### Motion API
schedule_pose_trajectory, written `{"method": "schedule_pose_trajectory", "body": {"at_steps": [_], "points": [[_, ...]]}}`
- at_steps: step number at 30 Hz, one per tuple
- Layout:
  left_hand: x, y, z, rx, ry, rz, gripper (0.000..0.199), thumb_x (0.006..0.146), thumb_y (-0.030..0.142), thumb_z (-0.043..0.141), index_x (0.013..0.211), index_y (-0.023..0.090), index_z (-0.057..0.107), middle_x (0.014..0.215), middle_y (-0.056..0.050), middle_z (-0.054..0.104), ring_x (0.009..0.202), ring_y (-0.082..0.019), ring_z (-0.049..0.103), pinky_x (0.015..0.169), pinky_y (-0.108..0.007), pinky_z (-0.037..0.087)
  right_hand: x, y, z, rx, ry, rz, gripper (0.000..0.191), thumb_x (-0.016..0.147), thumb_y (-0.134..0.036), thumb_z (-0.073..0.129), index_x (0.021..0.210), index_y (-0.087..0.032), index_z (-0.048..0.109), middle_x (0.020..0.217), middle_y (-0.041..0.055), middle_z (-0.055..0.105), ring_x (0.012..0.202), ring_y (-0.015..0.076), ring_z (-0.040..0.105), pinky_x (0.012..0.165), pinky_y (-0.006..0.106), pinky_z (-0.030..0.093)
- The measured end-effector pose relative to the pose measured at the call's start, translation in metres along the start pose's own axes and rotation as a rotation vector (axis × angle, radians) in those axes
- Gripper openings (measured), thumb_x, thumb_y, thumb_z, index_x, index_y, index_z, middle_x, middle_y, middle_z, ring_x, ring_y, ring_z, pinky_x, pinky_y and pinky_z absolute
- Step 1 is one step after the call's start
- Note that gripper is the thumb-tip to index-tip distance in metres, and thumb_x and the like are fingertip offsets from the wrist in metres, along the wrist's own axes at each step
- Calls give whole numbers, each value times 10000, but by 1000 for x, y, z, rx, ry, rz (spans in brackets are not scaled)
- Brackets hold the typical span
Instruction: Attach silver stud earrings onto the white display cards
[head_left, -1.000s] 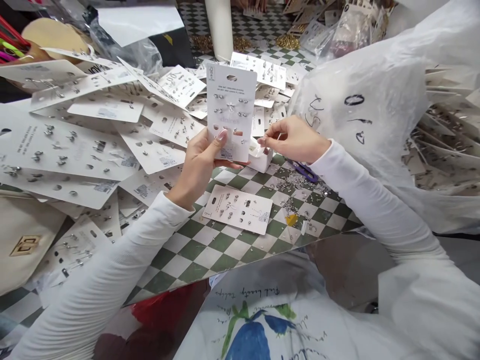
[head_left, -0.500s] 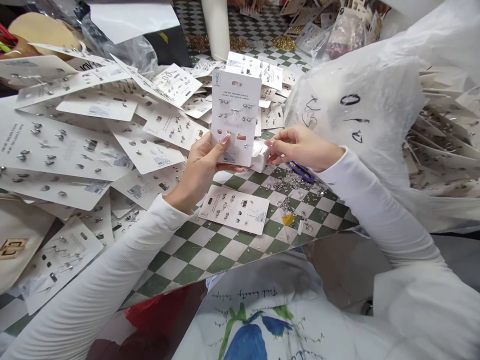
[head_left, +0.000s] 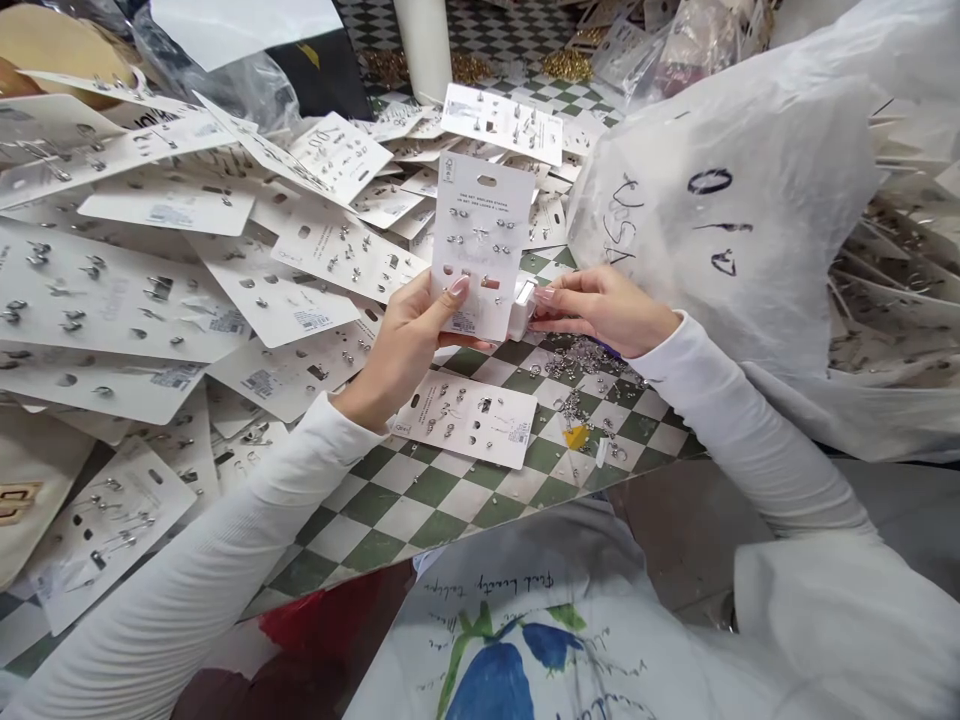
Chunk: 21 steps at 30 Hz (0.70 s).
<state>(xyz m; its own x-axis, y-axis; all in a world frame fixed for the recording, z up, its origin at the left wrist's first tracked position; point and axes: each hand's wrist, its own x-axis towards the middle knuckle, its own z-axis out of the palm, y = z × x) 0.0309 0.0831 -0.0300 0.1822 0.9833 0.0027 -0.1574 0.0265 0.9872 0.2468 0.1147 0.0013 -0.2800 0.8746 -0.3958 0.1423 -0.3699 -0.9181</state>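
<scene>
1. A large white plastic bag [head_left: 720,230], marked in black pen, bulges on the right, with more cards showing behind it.
2. A green-and-white checkered surface [head_left: 390,520] spreads under everything; I can't tell whether it is a tabletop or a floor.
3. A wide, overlapping pile of white earring cards [head_left: 150,290] covers the left and far side, each card set with small silver studs.
4. The person's left arm and right arm reach in from the near edge in white long sleeves, and a cloth printed with a blue flower [head_left: 495,680] lies below them.
5. The left hand [head_left: 405,350] holds one earring card [head_left: 480,220] upright and slightly tilted, just above the checkered surface, with the thumb [head_left: 457,290] pressed on its front and the other fingers behind it.
6. Another earring card [head_left: 465,420] lies flat on the squares, just below the left hand.
7. The right hand [head_left: 600,310] sits beside the held card, its fingers [head_left: 551,298] close together and pinching a small white block [head_left: 523,310] against the card's right edge.
8. Loose silver earring pieces [head_left: 577,360] lie scattered just below the right hand, near a tiny yellow piece [head_left: 577,436].
</scene>
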Motion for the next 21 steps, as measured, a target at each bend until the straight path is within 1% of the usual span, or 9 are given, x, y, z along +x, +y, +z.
{"method": "schedule_pose_trajectory", "body": {"at_steps": [3,6,8,10,12,15,17,19,21], "points": [[-1,2,-1,39,24,20,245,999,361,629,1170,194,687,1266,-87,715,1030,-250,731,734,-346,688,2,6,0,45,9,2,299,1028,-69,587,770,-123,727,901,84,747,845,151,736,1012,348,631],[-2,9,-4,65,67,60,188,1003,362,626,1137,250,696,1271,-12,721,1136,-240,684,861,-380,660,4,10,-1,80,5,0,300,1020,-58,597,756,-125,725,884,73,747,809,140,733,1001,340,636],[-4,16,-6,69,73,86,151,993,374,648,1093,273,703,1270,28,723,1198,-244,654,947,-409,626,5,11,-2,90,-10,-4,298,1016,-55,603,754,-123,725,876,72,746,812,142,734,976,325,644],[-7,24,-8,54,58,98,122,985,362,668,1056,270,706,1292,32,712,1250,-259,631,992,-424,598,6,13,-2,100,-15,-8,291,1012,-57,612,753,-122,728,863,74,746,804,141,732,967,321,645],[-10,33,-9,13,39,99,115,979,320,680,1083,275,699,1348,27,683,1293,-267,607,1012,-420,582,8,15,-2,104,-11,-11,287,1003,-55,626,744,-123,729,851,72,743,800,137,728,977,323,638],[-17,42,-7,-41,28,81,251,977,273,685,1219,332,650,1422,37,633,1316,-251,594,1027,-409,572,8,21,-1,76,4,-28,267,958,-35,682,711,-131,715,801,56,725,814,133,719,1013,324,609],[-21,47,-6,-61,42,43,299,968,256,693,1245,351,631,1427,36,630,1313,-241,597,1023,-399,575,7,26,-1,78,15,-53,250,940,-51,715,709,-144,696,797,40,716,850,134,716,1049,326,584],[-23,50,-5,-63,48,-4,345,946,243,709,1267,339,630,1443,18,623,1319,-247,594,1004,-379,584,3,28,-3,71,2,-76,208,937,-123,747,740,-153,688,831,40,719,895,146,716,1054,335,579],[-25,51,-7,-30,40,-57,398,922,262,736,1304,306,633,1464,-22,610,1318,-272,597,982,-365,595,-4,26,-7,-39,-23,-121,188,913,-236,799,780,-161,690,846,47,721,887,166,710,980,345,612]]}}
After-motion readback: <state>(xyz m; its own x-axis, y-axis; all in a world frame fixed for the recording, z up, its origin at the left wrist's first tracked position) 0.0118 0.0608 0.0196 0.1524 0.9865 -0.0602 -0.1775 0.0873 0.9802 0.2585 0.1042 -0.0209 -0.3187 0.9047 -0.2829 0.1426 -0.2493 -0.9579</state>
